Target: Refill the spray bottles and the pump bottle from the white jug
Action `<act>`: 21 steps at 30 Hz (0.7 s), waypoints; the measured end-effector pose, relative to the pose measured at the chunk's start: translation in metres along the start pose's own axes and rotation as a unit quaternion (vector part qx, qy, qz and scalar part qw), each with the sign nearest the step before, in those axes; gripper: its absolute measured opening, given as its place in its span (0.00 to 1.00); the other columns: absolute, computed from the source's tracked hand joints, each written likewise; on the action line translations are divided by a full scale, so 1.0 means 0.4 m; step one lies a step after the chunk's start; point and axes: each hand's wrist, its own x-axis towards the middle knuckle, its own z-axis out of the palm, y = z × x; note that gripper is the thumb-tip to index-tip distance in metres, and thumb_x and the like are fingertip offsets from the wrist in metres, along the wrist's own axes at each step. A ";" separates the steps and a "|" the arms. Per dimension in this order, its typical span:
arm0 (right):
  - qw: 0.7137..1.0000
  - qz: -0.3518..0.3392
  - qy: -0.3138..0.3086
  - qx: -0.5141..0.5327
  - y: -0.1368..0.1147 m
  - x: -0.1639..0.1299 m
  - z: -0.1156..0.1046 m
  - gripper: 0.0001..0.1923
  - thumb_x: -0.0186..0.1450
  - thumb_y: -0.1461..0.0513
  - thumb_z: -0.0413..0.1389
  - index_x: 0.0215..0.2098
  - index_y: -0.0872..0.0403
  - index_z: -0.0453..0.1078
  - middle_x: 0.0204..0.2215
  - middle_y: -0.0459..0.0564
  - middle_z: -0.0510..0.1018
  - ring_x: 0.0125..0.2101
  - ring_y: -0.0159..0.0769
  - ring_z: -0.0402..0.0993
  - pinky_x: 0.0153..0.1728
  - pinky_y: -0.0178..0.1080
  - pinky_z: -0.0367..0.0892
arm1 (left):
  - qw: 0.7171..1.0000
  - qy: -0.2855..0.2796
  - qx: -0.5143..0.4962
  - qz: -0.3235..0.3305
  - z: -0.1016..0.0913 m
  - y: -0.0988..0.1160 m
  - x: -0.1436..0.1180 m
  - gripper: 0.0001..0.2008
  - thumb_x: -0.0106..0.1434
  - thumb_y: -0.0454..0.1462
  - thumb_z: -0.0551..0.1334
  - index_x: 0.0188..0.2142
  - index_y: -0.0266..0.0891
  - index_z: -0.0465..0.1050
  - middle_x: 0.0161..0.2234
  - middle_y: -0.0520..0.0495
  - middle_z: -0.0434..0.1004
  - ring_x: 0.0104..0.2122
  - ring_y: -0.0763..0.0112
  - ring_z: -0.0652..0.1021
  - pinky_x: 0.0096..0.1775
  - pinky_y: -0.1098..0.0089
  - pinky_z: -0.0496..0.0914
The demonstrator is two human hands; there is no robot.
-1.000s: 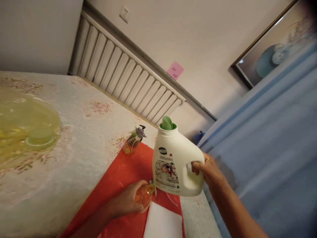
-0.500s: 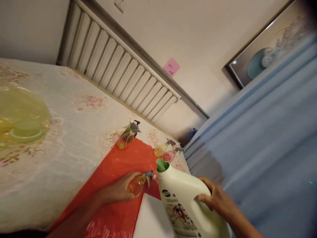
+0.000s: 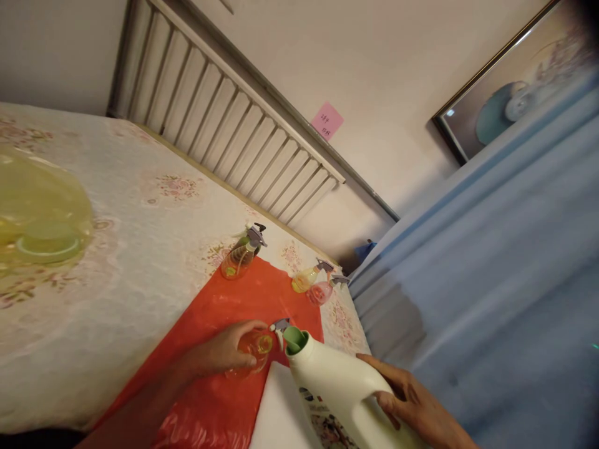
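Observation:
My left hand (image 3: pixel 234 349) is closed around a small clear plastic bottle (image 3: pixel 255 347), its neck turned toward the right. Just past that neck is a grey spray trigger head (image 3: pixel 281 327); it looks separate from the bottle. With my right hand (image 3: pixel 407 396) I grip the handle of a large cream jug (image 3: pixel 327 374), tilted to the left. The jug's green spout (image 3: pixel 294 340) is close to the bottle's neck, with a small gap between them. I cannot make out any liquid flowing.
A red plastic sheet (image 3: pixel 224 318) lies beneath on the flowered tablecloth (image 3: pixel 131 262). Several spray bottles stand farther back, including a clear one (image 3: pixel 238 262), a yellow one (image 3: pixel 304 279) and a pink one (image 3: pixel 321 292). A yellow translucent container (image 3: pixel 42 199) is at left, a blue curtain (image 3: pixel 491 280) at right.
The jug has moved left and tipped down, bringing its spout nearer the bottle. The bottle has shifted slightly left, so the trigger head shows apart from its neck.

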 end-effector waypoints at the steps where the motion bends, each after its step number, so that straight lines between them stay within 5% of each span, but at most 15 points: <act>1: 1.000 0.001 -0.006 0.001 -0.002 0.001 0.000 0.30 0.60 0.44 0.58 0.58 0.43 0.69 0.44 0.52 0.76 0.30 0.39 0.70 0.22 0.33 0.61 | 1.000 -0.003 -0.004 0.004 -0.001 0.001 0.002 0.29 0.49 0.32 0.59 0.54 0.39 0.70 0.53 0.50 0.77 0.56 0.52 0.72 0.56 0.61 0.65; 7: 0.999 -0.008 -0.052 -0.005 -0.018 0.012 0.008 0.33 0.63 0.43 0.55 0.61 0.49 0.66 0.32 0.48 0.72 0.24 0.31 0.61 0.22 0.31 0.59 | 0.999 -0.022 0.001 0.029 -0.002 -0.006 0.021 0.22 0.50 0.32 0.60 0.46 0.40 0.75 0.47 0.49 0.81 0.50 0.53 0.76 0.52 0.61 0.69; 21: 0.997 -0.012 -0.070 -0.036 -0.034 0.020 0.014 0.31 0.66 0.46 0.54 0.62 0.51 0.64 0.30 0.47 0.71 0.25 0.29 0.62 0.21 0.29 0.60 | 0.998 -0.042 -0.002 0.041 -0.003 -0.030 0.026 0.22 0.50 0.31 0.61 0.46 0.43 0.74 0.48 0.51 0.80 0.50 0.58 0.76 0.52 0.64 0.68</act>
